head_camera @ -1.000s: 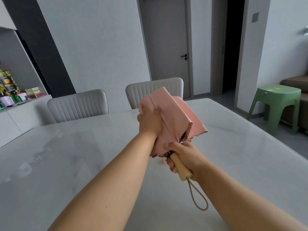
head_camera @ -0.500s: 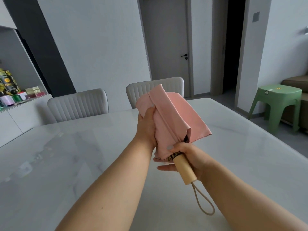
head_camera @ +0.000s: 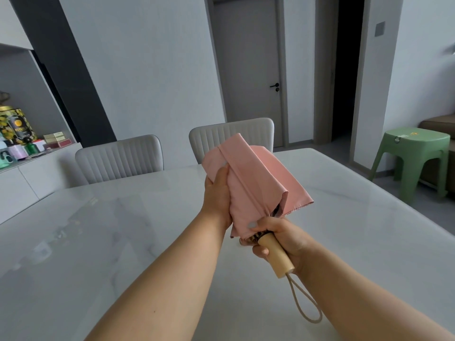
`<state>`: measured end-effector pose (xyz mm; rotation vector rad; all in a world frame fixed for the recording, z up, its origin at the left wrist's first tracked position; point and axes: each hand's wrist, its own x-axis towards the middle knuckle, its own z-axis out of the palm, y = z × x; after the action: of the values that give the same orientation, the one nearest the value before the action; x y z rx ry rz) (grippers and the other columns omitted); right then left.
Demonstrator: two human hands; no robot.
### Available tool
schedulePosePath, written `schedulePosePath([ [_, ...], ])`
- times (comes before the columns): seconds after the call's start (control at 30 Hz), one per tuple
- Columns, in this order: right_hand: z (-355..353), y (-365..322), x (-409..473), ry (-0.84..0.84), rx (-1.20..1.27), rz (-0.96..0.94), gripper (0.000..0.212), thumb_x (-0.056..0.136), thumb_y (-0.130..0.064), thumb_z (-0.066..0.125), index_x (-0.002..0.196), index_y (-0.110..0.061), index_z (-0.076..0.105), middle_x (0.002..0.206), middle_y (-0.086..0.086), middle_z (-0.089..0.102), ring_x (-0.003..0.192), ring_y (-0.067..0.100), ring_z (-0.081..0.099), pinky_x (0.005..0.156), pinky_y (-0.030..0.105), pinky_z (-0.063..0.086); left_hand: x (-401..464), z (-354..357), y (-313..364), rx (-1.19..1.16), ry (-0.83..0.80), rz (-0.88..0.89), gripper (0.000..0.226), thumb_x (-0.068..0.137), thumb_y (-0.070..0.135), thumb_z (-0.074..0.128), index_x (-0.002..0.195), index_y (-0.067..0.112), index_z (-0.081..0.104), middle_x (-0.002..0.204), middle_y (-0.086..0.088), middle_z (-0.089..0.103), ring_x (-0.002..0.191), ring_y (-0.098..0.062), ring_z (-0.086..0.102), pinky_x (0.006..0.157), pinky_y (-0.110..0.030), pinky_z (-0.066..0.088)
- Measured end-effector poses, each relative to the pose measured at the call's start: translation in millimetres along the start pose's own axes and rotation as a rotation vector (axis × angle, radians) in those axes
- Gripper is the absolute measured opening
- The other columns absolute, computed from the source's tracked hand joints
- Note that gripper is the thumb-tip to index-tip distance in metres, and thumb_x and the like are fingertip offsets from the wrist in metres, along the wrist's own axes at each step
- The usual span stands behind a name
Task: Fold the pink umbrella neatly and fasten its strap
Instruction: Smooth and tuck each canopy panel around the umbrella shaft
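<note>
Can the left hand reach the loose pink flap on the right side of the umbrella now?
Probably yes, but not at once. The left hand grips the folded canopy of the pink umbrella; the loose flap sticks out unobstructed on the far side, so it must release its grip first.

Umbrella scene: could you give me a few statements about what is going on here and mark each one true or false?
1. The right hand grips the wooden handle. True.
2. The pink umbrella lies flat on the table. False: both hands hold it up above the table.
3. The left hand holds the pink fabric. True.
4. A cord loop hangs from the end of the handle. True.
5. The stool at the right is red. False: it is green.
6. The fabric is wrapped tight all round. False: a loose flap sticks out on the right side.
</note>
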<state>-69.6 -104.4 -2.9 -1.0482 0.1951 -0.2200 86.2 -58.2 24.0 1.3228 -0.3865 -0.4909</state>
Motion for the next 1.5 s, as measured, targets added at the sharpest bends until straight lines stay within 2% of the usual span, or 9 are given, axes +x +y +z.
schedulePosePath([
  [0.1, 0.5, 1.7, 0.3, 0.041, -0.076, -0.052, 0.029, 0.068, 0.0, 0.063, 0.097, 0.004, 0.057, 0.08, 0.024, 0.064, 0.065, 0.028, 0.06, 0.036, 0.024, 0.04, -4.6, -1.7, 6.6, 0.111, -0.016, -0.047, 0.082, 0.079, 0.069, 0.051, 0.143, 0.019, 0.045, 0.13, -0.009, 0.063, 0.111, -0.03, 0.065, 0.089, -0.048, 0.057],
  [0.23, -1.8, -0.7, 1.1, 0.085, -0.129, -0.073, 0.026, 0.071, 0.003, 0.062, 0.096, 0.001, 0.056, 0.078, 0.022, 0.062, 0.061, 0.026, 0.061, 0.038, 0.025, 0.039, -5.3, 1.9, 43.1, 0.436, 0.313, 0.089, 0.081, 0.091, 0.054, 0.049, 0.155, 0.014, 0.018, 0.155, -0.012, 0.031, 0.137, -0.035, 0.039, 0.11, -0.047, 0.037],
  [0.3, -1.8, -4.1, 2.2, 0.076, -0.15, -0.083, 0.032, 0.066, -0.001, 0.064, 0.097, 0.001, 0.056, 0.078, 0.021, 0.062, 0.062, 0.026, 0.061, 0.039, 0.025, 0.04, -5.4, 8.4, 77.8, 0.626, 0.367, 0.312, 0.052, 0.095, 0.05, 0.043, 0.124, 0.008, 0.056, 0.134, -0.02, 0.05, 0.125, -0.036, 0.049, 0.1, -0.04, 0.043],
  [0.37, -2.3, -5.6, 2.8, 0.062, -0.178, -0.091, 0.035, 0.064, -0.003, 0.065, 0.099, 0.001, 0.057, 0.078, 0.021, 0.063, 0.064, 0.025, 0.06, 0.039, 0.025, 0.041, -9.4, 19.9, 105.8, 0.861, 0.295, 0.478, 0.049, 0.101, 0.044, 0.035, 0.074, 0.009, 0.056, 0.091, -0.019, 0.059, 0.1, -0.035, 0.056, 0.083, -0.036, 0.041],
  [0.5, 0.5, -0.5, 2.9, 0.019, -0.215, -0.084, 0.034, 0.065, -0.004, 0.065, 0.097, 0.003, 0.059, 0.077, 0.02, 0.064, 0.065, 0.025, 0.06, 0.04, 0.026, 0.042, -12.2, 30.2, 134.1, 1.145, 0.111, 0.264, 0.066, 0.103, 0.052, 0.021, 0.129, 0.004, 0.057, 0.139, -0.018, 0.052, 0.131, -0.033, 0.044, 0.103, -0.036, 0.033],
  [0.8, -2.0, 3.3, 0.1, 0.004, -0.237, -0.062, 0.034, 0.065, -0.004, 0.066, 0.098, 0.003, 0.059, 0.08, 0.02, 0.065, 0.066, 0.026, 0.06, 0.041, 0.026, 0.043, 4.3, 12.7, 140.5, 0.964, -0.051, 0.063, 0.061, 0.089, 0.06, 0.052, 0.138, 0.023, 0.052, 0.145, 0.001, 0.049, 0.128, -0.02, 0.048, 0.091, -0.033, 0.032],
  [0.93, -1.8, 2.8, 1.5, -0.003, -0.201, -0.054, 0.029, 0.065, -0.002, 0.064, 0.093, 0.001, 0.058, 0.076, 0.02, 0.064, 0.065, 0.026, 0.061, 0.04, 0.025, 0.042, 2.5, 11.1, 149.2, 0.81, -0.115, -0.003, 0.041, 0.09, 0.053, 0.055, 0.101, 0.016, 0.071, 0.077, -0.001, 0.063, 0.064, -0.014, 0.05, 0.063, -0.028, 0.036],
  [1.03, -2.2, 2.6, 1.2, 0.004, -0.169, -0.042, 0.025, 0.064, -0.001, 0.063, 0.089, 0.002, 0.059, 0.073, 0.02, 0.062, 0.063, 0.026, 0.06, 0.038, 0.024, 0.04, 5.1, 8.9, 151.5, 0.669, -0.145, -0.023, 0.047, 0.09, 0.051, 0.055, 0.059, 0.016, 0.054, 0.051, 0.004, 0.039, 0.055, -0.014, 0.035, 0.059, -0.028, 0.03],
  [1.5, -0.1, 3.1, 0.8, -0.003, -0.168, -0.004, 0.028, 0.063, -0.001, 0.065, 0.09, 0.002, 0.059, 0.075, 0.019, 0.063, 0.062, 0.025, 0.06, 0.038, 0.024, 0.041, 5.1, 1.5, 139.5, 0.45, -0.192, -0.027, 0.037, 0.088, 0.028, 0.061, 0.052, 0.018, 0.06, 0.057, 0.004, 0.056, 0.059, -0.012, 0.05, 0.063, -0.025, 0.039],
])
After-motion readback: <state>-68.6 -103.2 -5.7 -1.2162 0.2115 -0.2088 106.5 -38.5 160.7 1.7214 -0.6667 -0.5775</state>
